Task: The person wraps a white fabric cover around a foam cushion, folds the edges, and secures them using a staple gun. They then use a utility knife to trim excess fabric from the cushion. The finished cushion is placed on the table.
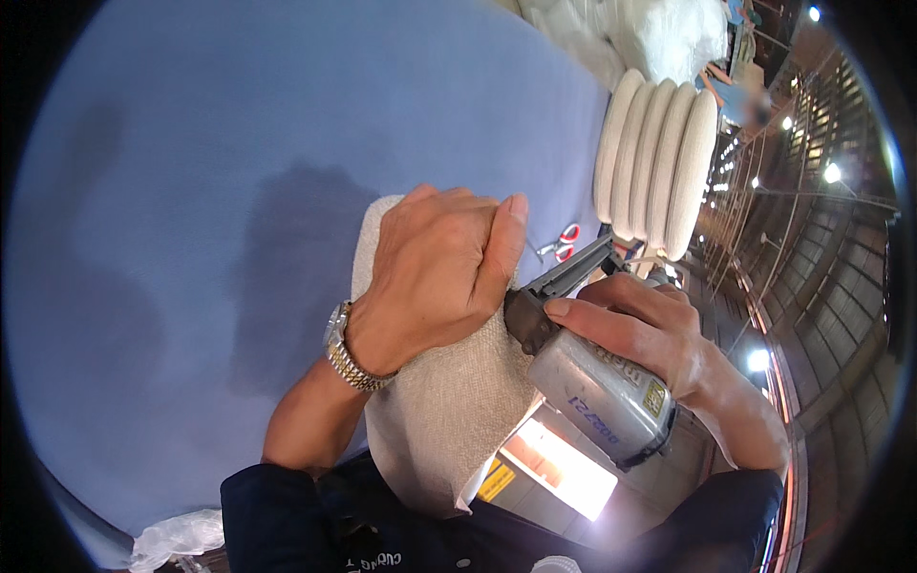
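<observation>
My left hand, with a metal watch at the wrist, presses down on a beige fabric-covered cushion panel at the near edge of a blue table. My right hand grips a silver pneumatic staple gun. The gun's dark nose touches the cushion's right edge, just under my left thumb.
A stack of several cream round cushion panels stands on edge at the table's far right. Red-handled scissors lie near them. White plastic-wrapped bundles sit beyond. A person in blue is far off at the right. Crumpled plastic lies lower left.
</observation>
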Demonstrator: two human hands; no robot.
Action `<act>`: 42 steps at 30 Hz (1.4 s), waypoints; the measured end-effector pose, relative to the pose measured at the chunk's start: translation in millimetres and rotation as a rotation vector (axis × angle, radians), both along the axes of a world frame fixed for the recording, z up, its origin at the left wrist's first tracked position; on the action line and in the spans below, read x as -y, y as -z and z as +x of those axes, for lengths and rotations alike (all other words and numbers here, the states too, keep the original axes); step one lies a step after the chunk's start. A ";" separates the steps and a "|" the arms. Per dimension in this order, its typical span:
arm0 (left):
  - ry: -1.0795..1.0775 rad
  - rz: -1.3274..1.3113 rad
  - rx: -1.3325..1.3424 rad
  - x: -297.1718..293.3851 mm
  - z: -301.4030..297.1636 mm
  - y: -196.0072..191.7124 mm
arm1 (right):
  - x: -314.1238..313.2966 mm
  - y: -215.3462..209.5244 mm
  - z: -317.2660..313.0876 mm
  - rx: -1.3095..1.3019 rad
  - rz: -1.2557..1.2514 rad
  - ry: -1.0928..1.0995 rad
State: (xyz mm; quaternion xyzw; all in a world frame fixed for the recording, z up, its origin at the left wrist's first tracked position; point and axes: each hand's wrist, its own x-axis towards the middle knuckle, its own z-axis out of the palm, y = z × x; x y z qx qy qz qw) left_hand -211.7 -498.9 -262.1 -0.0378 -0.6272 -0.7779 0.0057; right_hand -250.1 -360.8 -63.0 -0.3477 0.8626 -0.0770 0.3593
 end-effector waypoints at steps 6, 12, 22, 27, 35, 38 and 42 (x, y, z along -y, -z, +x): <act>-0.014 0.038 -0.013 1.7 -0.8 -1.0 | 10.7 0.3 2.2 -0.063 0.007 0.004; -0.006 0.065 0.004 1.8 -2.9 3.7 | 20.0 0.2 -1.1 -0.020 0.058 0.032; 0.020 0.000 -0.013 20.1 -0.5 2.6 | 34.0 -7.4 -0.5 -0.008 0.082 0.026; 0.080 0.084 0.009 18.0 0.0 12.3 | 32.1 -8.7 2.3 0.039 0.082 0.075; 0.247 0.267 0.215 19.9 2.3 27.0 | -1.9 -17.0 58.2 -0.181 -0.213 0.107; 0.128 0.114 0.366 2.7 4.1 65.1 | -42.9 -10.2 111.7 -0.239 -0.304 0.423; -0.237 -0.123 0.455 -15.2 11.5 84.7 | -122.3 52.4 156.1 -0.350 -0.224 0.609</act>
